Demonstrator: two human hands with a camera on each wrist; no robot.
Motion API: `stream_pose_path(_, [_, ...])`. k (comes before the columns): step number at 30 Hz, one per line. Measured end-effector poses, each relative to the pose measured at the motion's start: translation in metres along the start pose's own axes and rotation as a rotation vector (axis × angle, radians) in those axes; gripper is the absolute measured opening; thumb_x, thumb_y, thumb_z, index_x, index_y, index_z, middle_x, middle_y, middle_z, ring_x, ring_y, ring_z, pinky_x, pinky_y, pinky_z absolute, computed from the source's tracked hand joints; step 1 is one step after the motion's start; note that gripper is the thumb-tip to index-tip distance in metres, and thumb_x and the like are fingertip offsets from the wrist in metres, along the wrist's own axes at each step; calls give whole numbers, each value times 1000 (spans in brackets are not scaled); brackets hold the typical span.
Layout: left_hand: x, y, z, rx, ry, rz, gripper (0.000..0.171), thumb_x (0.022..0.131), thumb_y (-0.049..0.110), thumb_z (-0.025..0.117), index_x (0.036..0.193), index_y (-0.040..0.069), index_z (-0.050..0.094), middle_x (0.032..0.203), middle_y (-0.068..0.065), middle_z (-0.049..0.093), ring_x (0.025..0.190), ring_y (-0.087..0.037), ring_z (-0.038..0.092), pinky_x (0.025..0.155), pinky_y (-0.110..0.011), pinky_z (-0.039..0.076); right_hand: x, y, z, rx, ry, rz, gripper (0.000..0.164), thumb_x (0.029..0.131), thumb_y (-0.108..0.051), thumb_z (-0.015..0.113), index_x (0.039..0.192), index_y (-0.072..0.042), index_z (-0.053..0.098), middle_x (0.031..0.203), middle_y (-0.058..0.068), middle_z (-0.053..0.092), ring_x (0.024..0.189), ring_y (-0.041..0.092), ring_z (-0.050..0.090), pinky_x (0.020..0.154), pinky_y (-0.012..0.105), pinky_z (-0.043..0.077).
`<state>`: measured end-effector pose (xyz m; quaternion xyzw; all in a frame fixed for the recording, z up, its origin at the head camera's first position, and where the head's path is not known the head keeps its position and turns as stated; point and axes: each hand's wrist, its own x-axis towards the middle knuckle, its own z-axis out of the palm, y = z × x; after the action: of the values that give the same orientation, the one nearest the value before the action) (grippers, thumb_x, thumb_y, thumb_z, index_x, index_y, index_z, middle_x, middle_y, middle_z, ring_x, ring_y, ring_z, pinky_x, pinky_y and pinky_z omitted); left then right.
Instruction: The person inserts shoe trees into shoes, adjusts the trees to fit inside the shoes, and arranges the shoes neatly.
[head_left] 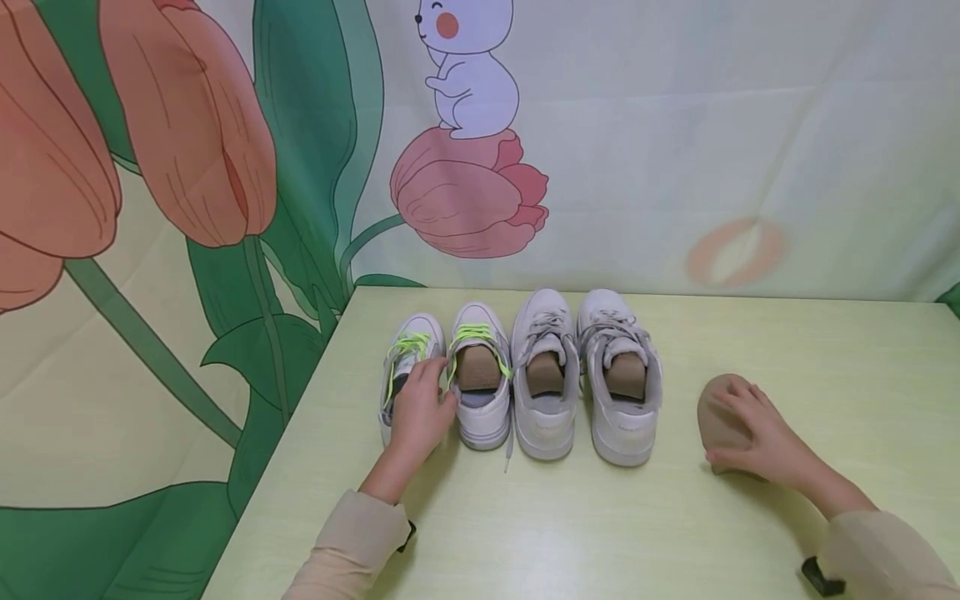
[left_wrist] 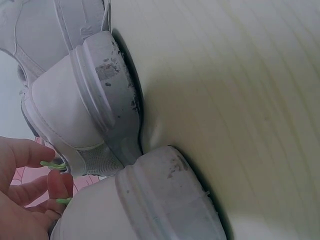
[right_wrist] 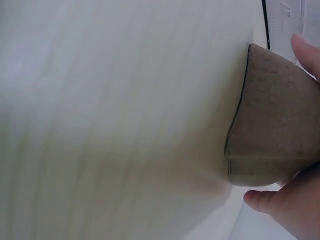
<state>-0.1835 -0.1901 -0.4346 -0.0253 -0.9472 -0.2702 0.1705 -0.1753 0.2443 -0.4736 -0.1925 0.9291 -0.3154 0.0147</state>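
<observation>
Four... Several white sneakers stand side by side with their toes pointing away. My left hand [head_left: 422,410] is over the leftmost sneaker [head_left: 417,340], which has neon-green laces, and its fingers hide part of the opening. In the left wrist view my left thumb and fingers [left_wrist: 31,152] are apart beside the second sneaker [left_wrist: 65,102]. To the right, my right hand [head_left: 768,437] grips a brown shoe insert [head_left: 718,408] on the table. The right wrist view shows the insert [right_wrist: 277,112] between spread fingers and thumb.
Brown inserts fill the second green-laced sneaker [head_left: 477,368] and both grey-laced sneakers [head_left: 545,373]. A loose lace trails on the pale green table [head_left: 570,533]. Behind stands a cloth backdrop [head_left: 637,150] printed with tulips and a white animal.
</observation>
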Motion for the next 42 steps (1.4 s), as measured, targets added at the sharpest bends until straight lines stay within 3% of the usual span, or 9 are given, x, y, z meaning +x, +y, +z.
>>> stream_pose_path(7, [0, 1, 0, 4, -14, -16, 40, 76, 6, 57, 116, 7, 53, 116, -10, 53, 78, -18, 59, 68, -32, 48, -4, 3, 0, 33, -19, 4, 88, 65, -30, 76, 135, -2, 30, 144, 29, 4, 127, 53, -3, 87, 72, 12])
stream_pose_path(15, [-1, 0, 1, 5, 2, 5, 40, 74, 6, 59, 114, 6, 54, 114, -12, 54, 75, -18, 59, 67, -33, 47, -6, 4, 1, 67, -25, -20, 93, 62, -27, 78, 135, 2, 28, 142, 31, 0, 129, 50, -4, 87, 71, 14])
stream_pose_path(24, [0, 1, 0, 3, 5, 6, 39, 75, 6, 58, 113, 5, 54, 114, -12, 54, 77, -18, 59, 68, -34, 48, -10, 9, 1, 55, -28, 21, 96, 61, -32, 78, 137, -5, 27, 144, 28, -2, 128, 51, -2, 86, 71, 17])
stream_pose_path(35, [-1, 1, 0, 14, 1, 7, 38, 75, 7, 59, 113, 5, 54, 114, -12, 55, 77, -19, 60, 67, -33, 48, -15, 10, 0, 75, -28, 60, 78, 65, -32, 76, 128, -1, 42, 146, 24, -2, 127, 52, 6, 86, 67, 22])
stream_pose_path(42, [-1, 1, 1, 25, 13, 23, 39, 75, 7, 60, 113, 4, 54, 113, -12, 55, 76, -19, 60, 67, -35, 47, -16, 11, -2, 83, -26, 83, 75, 66, -31, 75, 127, -1, 43, 145, 25, -4, 124, 55, 11, 87, 66, 22])
